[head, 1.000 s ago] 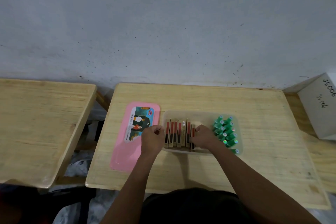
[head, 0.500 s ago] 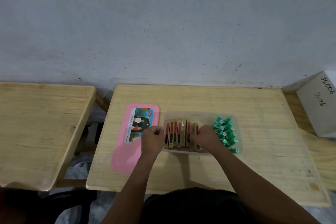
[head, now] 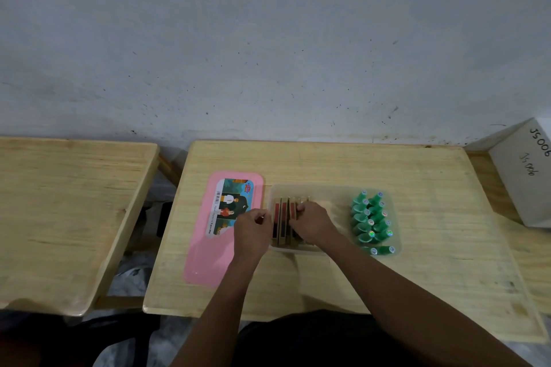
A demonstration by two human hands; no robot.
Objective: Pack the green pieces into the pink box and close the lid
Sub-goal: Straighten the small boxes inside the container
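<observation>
Where both hands [head: 252, 228] [head: 310, 222] curl, grip unclear: green pieces [head: 371, 222] upright, clustered, silver-capped.

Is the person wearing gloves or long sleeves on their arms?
No. The left hand and right hand are bare, without gloves. No rings, watch or bracelets show. Both forearms are uncovered, with no sleeves in view. Dark clothing shows at the bottom.

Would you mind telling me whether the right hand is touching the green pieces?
Apart. The head view shows the right hand on the flat slabs, with bare tray between it and the green pieces.
</observation>
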